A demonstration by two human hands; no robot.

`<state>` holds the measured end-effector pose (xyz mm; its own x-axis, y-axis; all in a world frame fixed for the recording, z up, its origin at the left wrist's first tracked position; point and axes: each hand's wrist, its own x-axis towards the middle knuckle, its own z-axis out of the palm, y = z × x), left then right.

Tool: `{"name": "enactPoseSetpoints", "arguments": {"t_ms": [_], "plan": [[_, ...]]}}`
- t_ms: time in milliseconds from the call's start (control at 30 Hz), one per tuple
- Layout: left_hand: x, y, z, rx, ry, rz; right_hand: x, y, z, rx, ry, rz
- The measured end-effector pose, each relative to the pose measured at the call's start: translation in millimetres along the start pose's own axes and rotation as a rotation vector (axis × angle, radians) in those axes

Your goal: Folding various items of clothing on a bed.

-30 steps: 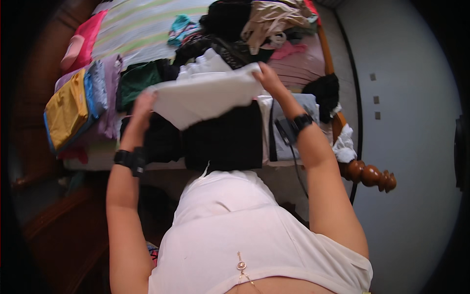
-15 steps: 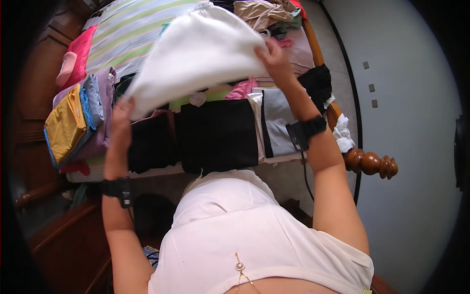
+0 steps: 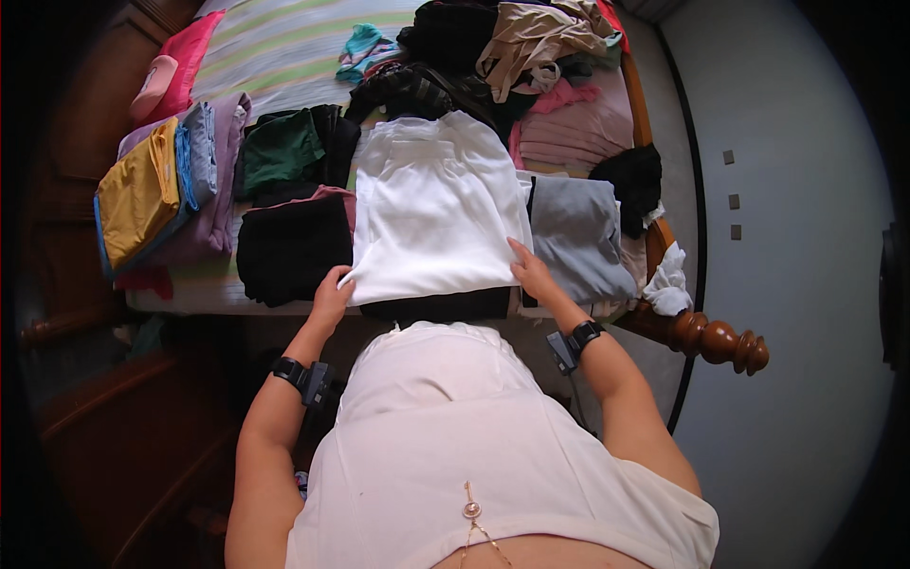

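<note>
A white skirt [image 3: 431,213] with a gathered waistband lies spread over a folded black garment [image 3: 445,305], its waist at the far end and its hem towards me. My left hand [image 3: 332,293] is closed on the near left corner of the hem. At the near right corner, my right hand [image 3: 531,272] pinches the other edge of the skirt. A folded black garment [image 3: 294,248] with a dusky pink one under it lies to the left of the skirt. Folded grey cloth [image 3: 580,232] sits just to its right.
At the left stands a folded stack with a yellow piece [image 3: 140,190] on top. Beyond it are dark green clothes [image 3: 282,150]. A loose beige garment [image 3: 540,43] heaps at the far right, near folded pink cloth [image 3: 578,133]. A turned wooden bedpost [image 3: 720,341] sticks out at the right.
The white skirt has come down from the air onto the black garment and now lies flat. Both hands have moved nearer to me and closer together, still holding its edges.
</note>
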<state>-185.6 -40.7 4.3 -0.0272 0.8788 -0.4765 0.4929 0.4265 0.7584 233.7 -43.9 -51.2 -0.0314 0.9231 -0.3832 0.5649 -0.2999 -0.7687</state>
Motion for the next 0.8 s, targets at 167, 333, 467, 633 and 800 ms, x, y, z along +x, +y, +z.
{"name": "enactPoseSetpoints", "arguments": {"t_ms": [167,333,467,633,800], "plan": [[21,14,-6,-0.002,0.166,0.185,10,-32,-18,0.070,-0.053,0.052],[103,55,-45,-0.017,0.223,0.419,84,-103,-58,0.152,-0.090,-0.069],[132,193,-92,-0.239,0.319,0.393,142,-175,-135,0.190,0.258,-0.508],[88,270,-159,-0.498,0.252,0.714,91,-298,-193,0.233,0.300,-0.563],[50,248,-157,-0.250,0.287,0.645,40,-279,-182,-0.153,0.263,-0.924]]}}
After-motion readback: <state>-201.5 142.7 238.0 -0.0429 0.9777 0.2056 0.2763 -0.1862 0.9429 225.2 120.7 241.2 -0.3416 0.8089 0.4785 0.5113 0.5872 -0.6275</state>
